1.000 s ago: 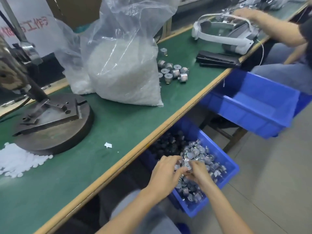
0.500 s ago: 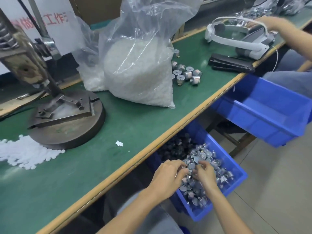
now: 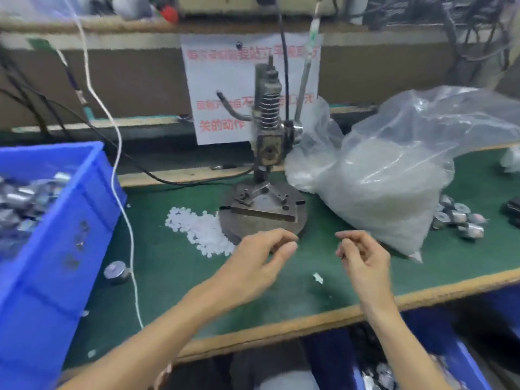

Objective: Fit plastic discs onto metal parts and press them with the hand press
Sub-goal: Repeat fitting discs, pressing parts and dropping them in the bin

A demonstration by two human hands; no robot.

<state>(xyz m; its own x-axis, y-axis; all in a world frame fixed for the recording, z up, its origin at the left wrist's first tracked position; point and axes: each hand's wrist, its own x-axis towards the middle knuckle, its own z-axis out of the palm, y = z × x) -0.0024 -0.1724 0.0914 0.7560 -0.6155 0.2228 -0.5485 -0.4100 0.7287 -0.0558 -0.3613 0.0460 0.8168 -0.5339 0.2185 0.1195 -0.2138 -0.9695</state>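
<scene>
The left hand (image 3: 261, 257) and right hand (image 3: 364, 257) hover at six o'clock of the press (image 3: 263, 212), fingers loosely curled; blur hides whether either holds anything. The loose discs (image 3: 197, 232) lie at the press's eight o'clock, where a hasty reach could scatter them, and a crookedly seated disc might crush under the ram.

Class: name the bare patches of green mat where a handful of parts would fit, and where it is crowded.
Free: between left hand and right hand, before the press base, only a paper scrap; and the near strip below the bag, beside the metal parts. Crowded: blue bin, white cord, loose part and disc pile on the left.
</scene>
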